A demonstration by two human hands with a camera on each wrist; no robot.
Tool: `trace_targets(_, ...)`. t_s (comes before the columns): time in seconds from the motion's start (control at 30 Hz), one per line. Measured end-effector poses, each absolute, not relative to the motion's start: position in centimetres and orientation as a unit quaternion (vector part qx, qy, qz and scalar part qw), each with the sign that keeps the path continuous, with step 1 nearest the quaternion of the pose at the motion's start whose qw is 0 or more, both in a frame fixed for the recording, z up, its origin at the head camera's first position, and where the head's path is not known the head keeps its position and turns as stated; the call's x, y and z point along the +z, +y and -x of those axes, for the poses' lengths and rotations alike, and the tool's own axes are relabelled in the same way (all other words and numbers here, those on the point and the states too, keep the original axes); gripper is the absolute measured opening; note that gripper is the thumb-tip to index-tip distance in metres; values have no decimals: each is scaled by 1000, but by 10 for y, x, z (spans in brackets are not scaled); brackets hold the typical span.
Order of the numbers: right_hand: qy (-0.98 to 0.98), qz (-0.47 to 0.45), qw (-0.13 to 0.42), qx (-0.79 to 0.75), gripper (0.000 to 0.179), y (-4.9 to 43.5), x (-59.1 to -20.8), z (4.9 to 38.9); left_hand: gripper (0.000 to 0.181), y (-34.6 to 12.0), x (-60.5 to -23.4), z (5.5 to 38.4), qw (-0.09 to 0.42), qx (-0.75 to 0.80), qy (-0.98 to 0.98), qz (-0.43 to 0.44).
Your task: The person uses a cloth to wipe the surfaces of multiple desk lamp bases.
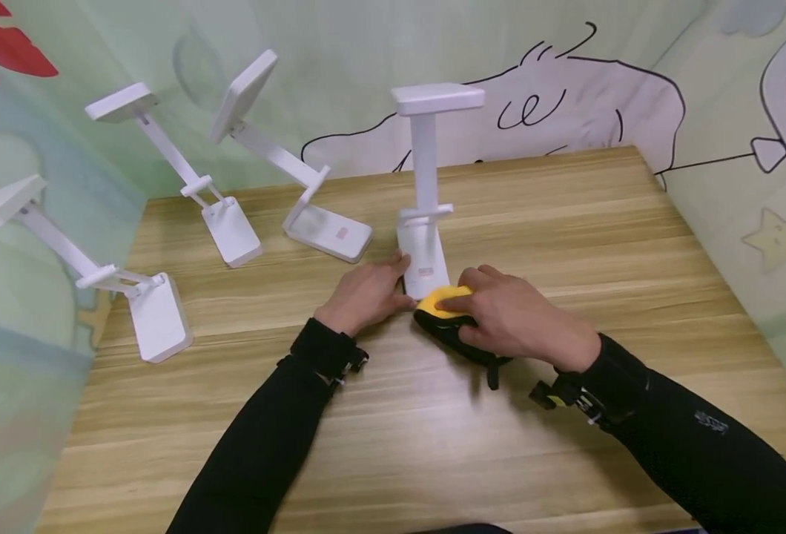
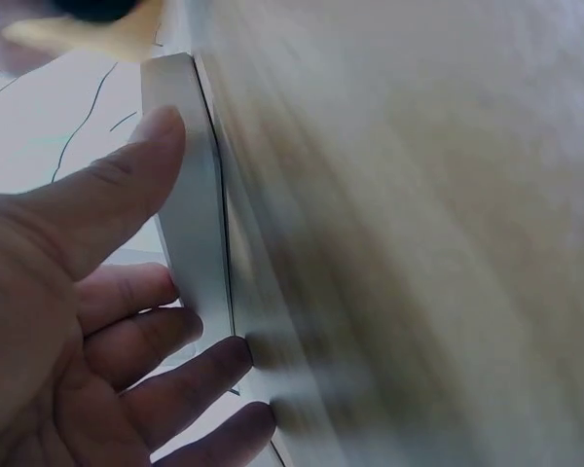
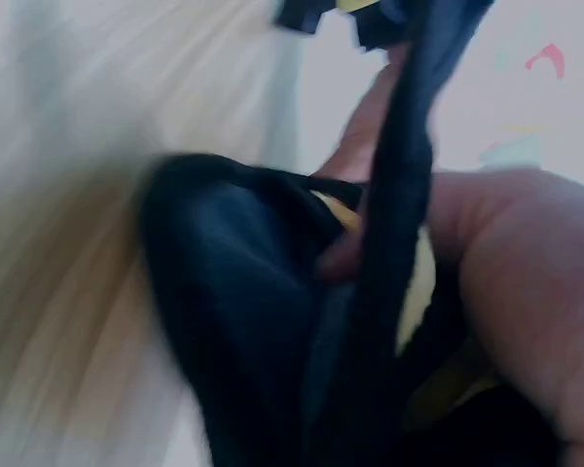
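Note:
On the wooden table, a white desk lamp (image 1: 424,163) stands upright with its flat head raised over a rectangular base. My left hand (image 1: 368,293) rests at the near left of that base. In the left wrist view, the thumb and fingertips (image 2: 165,131) touch the base's side (image 2: 190,195), spread along it. A yellow and black cleaning cloth (image 1: 448,302) with a black loop lies against the base's near end. My right hand (image 1: 509,315) grips it, index finger pressed on the yellow side. The right wrist view shows the black side (image 3: 243,282) close up, blurred.
Three more white desk lamps stand to the left: one with a tilted head (image 1: 246,96), one behind (image 1: 122,104), one at the left edge (image 1: 159,319). A printed curtain (image 1: 339,74) hangs behind the table (image 1: 566,237).

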State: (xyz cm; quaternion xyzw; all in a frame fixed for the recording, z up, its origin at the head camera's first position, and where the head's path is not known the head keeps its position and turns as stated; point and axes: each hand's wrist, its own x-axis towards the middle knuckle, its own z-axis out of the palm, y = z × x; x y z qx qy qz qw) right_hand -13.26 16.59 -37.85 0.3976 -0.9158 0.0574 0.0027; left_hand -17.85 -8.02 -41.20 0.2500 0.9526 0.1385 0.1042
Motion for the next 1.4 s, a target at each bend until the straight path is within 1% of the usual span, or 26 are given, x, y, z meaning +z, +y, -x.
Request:
trace_targets(0.1, -905, -417, 65, 62, 45, 154, -387, 137, 64, -82, -414, 179, 99, 138, 953, -251)
trace_targets(0.17, -899, -425, 87, 56, 46, 151, -396, 141, 61, -82, -415, 179, 98, 141, 952, -253)
trace_targets(0.33, -894, -435, 93, 53, 47, 163, -412, 149, 68, -83, -414, 179, 97, 146, 952, -250)
trace_targets(0.43, -897, -431, 77, 63, 47, 176, -411, 154, 76, -83, -412, 179, 100, 142, 953, -247)
trace_targets(0.53, -909, -407, 63, 62, 46, 186, -407, 159, 83, -82, -410, 179, 110, 138, 952, -249)
trace_targets(0.6, -918, -385, 75, 56, 44, 188, -405, 162, 82, -83, -410, 180, 113, 139, 951, -253)
trace_targets(0.67, -921, -373, 100, 51, 44, 185, -405, 165, 77, -85, -410, 180, 116, 140, 950, -254)
trace_targets(0.73, -912, -388, 119, 55, 45, 176, -407, 164, 68, -87, -411, 181, 115, 141, 949, -259)
trace_targets(0.83, -891, -434, 116, 69, 45, 160, -416, 155, 58, -89, -411, 181, 117, 132, 948, -266)
trace_targets(0.9, -878, -461, 103, 73, 41, 153, -419, 150, 56, -89, -411, 182, 119, 125, 947, -271)
trace_targets(0.97, -875, -469, 96, 71, 36, 151, -421, 148, 57, -90, -410, 183, 124, 117, 946, -274)
trace_targets(1.03, -876, -467, 101, 58, 33, 152, -421, 148, 59, -90, -409, 184, 130, 111, 946, -276)
trace_targets(1.2, -888, -449, 98, 35, 31, 158, -417, 141, 57, -92, -406, 184, 141, 107, 944, -279)
trace_targets(1.3, -902, -422, 78, 37, 34, 166, -414, 137, 57, -92, -405, 184, 144, 108, 942, -283)
trace_targets(1.4, -920, -388, 46, 37, 36, 178, -409, 136, 58, -92, -405, 185, 145, 110, 941, -286)
